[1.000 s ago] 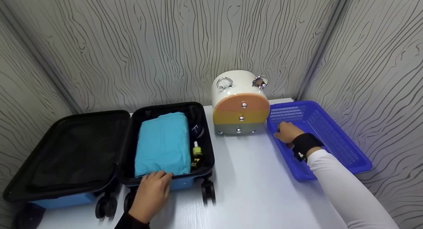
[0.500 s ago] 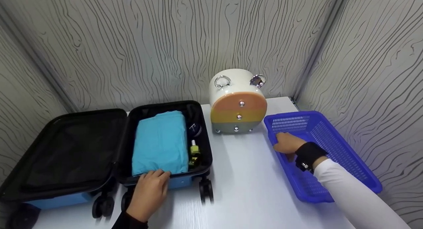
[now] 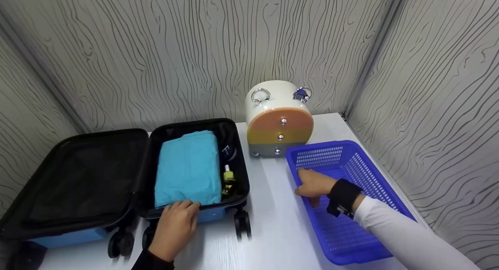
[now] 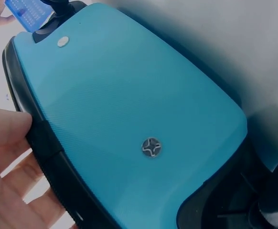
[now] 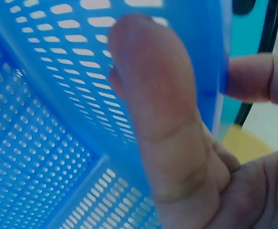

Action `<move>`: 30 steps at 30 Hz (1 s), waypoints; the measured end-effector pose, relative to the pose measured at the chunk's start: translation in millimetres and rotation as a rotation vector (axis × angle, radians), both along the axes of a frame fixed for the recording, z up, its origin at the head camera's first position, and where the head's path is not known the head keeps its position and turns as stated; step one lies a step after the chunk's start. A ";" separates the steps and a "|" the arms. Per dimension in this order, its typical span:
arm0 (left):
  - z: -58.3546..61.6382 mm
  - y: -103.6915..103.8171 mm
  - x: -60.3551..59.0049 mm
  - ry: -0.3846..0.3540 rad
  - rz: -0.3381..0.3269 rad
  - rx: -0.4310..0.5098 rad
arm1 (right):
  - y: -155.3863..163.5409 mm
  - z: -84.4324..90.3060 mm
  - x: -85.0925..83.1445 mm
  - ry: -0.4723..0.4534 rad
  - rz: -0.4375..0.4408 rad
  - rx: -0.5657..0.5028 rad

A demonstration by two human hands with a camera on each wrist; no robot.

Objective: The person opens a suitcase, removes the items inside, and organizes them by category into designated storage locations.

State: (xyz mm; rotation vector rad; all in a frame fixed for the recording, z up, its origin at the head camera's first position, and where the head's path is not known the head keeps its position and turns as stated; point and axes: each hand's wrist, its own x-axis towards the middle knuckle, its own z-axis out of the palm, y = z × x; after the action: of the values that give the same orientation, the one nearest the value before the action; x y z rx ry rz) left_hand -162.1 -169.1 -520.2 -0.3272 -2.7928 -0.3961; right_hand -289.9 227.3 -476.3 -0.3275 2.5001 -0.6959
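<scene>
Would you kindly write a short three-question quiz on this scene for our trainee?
1. Which grip, left-hand or right-hand, is on the blue perforated plastic basket?
2. True or false: the folded turquoise cloth lies inside the open blue-and-black wheeled suitcase.
3. How many round silver knobs run down the front of the glossy, round-fronted white cabinet: a) two, b) three, c) four?

Key: 1. the right-hand grip; 2. true; 3. b.
</scene>
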 end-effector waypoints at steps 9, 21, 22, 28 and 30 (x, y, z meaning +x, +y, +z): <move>0.0 -1.6 0.0 -0.004 0.003 -0.003 | -58.2 -10.9 6.7 0.113 0.054 -0.106; -2.8 2.7 2.3 -0.064 0.043 0.011 | -98.0 -12.2 -6.0 0.151 0.092 -0.187; -2.7 3.3 2.3 -0.081 0.050 0.014 | -99.5 -12.2 -7.3 0.151 0.092 -0.190; 0.1 4.4 0.4 -0.113 0.066 0.029 | -107.3 -13.4 -19.2 0.162 0.060 -0.187; 0.7 4.4 -0.3 -0.113 0.064 0.031 | -109.1 -13.5 -23.7 0.160 0.045 -0.183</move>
State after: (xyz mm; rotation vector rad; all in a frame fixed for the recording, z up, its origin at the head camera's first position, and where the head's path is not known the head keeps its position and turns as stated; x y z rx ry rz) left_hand -162.4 -164.7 -519.5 -0.2135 -2.8956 -0.4556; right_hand -313.7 118.2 -489.8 -0.5234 2.5742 -0.9152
